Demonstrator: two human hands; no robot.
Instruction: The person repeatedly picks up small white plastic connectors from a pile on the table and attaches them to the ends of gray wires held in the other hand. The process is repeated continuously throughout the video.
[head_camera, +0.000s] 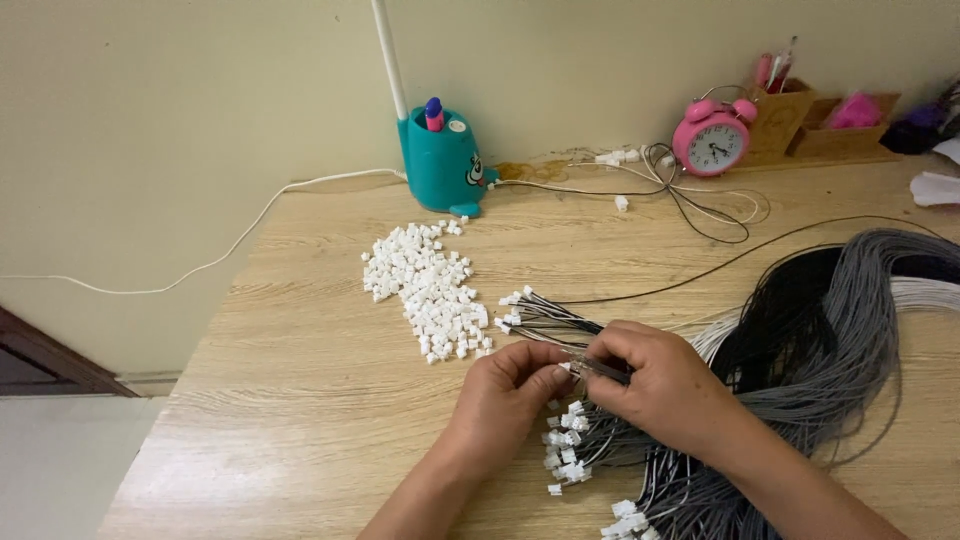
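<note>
Both hands are right up front near the bottom edge of the counter (300, 400), meeting in the middle. Left hand (505, 395) has its fingers curled in tight, pinching a small white connector (566, 368) at the fingertips. Right hand (665, 385) is closed too, its grip on a thin dark wire (610, 373) whose end sits right at that connector, so the two hands are basically touching there. Can't really tell if the wire end is inside the plug or just against it, too small to see.

Right under the hands lies a bunch of wires with white plugs on the ends (568, 450), fanning out toward the near edge. Another small bunch with plugs (535, 318) lies just beyond the hands, pointing left. Off to the right edge there's a huge loop of grey, black and white wire bundle (840, 340), running under the right forearm.

Further back, about mid-counter, sits a loose pile of white connector housings (430, 290), near the hands but not touching them. Along the far edge by the wall: a teal lamp base (442, 165) with a pen stuck in it, a pink alarm clock (712, 138), a wooden organizer (810, 125) in the far right corner, and some tangled thin cables (690, 195) between lamp and clock. A white cord (200, 265) runs off the far left corner.
</note>
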